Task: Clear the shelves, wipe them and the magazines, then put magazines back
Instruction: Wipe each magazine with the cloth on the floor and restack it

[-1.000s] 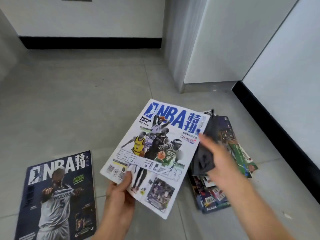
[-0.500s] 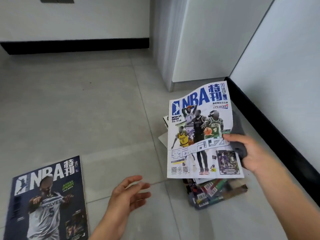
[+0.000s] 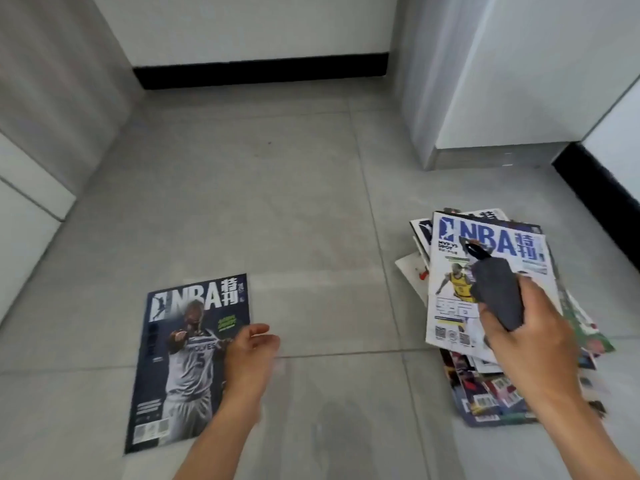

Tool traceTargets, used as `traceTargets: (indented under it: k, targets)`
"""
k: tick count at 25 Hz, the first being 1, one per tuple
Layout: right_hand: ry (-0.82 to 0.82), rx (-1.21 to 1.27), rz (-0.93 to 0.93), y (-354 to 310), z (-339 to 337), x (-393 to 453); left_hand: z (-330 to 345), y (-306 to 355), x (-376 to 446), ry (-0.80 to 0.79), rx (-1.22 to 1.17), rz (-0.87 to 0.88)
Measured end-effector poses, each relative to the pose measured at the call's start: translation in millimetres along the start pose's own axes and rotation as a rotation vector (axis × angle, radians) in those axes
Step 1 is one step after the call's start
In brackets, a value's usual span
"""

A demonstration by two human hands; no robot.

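Observation:
A dark blue NBA magazine (image 3: 187,362) lies flat on the grey floor at the lower left. My left hand (image 3: 247,355) hovers at its right edge, fingers loosely curled, holding nothing. On the right is a messy pile of magazines (image 3: 485,393), topped by a white NBA magazine (image 3: 450,299). My right hand (image 3: 530,334) grips a folded dark grey cloth (image 3: 498,292) over that top cover.
Grey floor tiles (image 3: 277,202) stretch between the two magazine spots. A white cabinet corner (image 3: 485,98) stands at the back right, and black skirting (image 3: 259,71) runs along the walls. A white panel (image 3: 20,202) borders the left.
The white NBA magazine went from my left hand to my right and now lies on the pile. My left hand has moved over to the dark blue magazine.

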State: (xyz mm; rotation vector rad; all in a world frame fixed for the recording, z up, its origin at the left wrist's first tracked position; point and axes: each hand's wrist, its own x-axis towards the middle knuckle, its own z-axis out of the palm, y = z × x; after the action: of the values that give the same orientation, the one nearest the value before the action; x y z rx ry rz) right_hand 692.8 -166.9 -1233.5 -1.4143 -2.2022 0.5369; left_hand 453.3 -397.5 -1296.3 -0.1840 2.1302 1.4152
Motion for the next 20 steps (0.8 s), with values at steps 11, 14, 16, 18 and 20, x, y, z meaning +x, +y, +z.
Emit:
traceTargets:
  k: [11, 14, 16, 18, 20]
  targets:
    - [-0.696, 0.39, 0.046, -92, 119, -139, -159, -75, 76, 0.363, 0.642, -0.222]
    - [-0.696, 0.43, 0.158, -93, 129, -137, -150, -66, 74, 0.339, 0.323, -0.039]
    - [-0.569, 0.592, 0.285, -93, 128, -116, -135, -53, 66, 0.285, 0.137, 0.049]
    - [-0.359, 0.81, 0.479, -86, 120, -85, -117, -43, 59, 0.19, -0.06, 0.058]
    - [-0.204, 0.962, 0.681, -73, 108, -58, -94, -38, 49, 0.096, -0.173, 0.022]
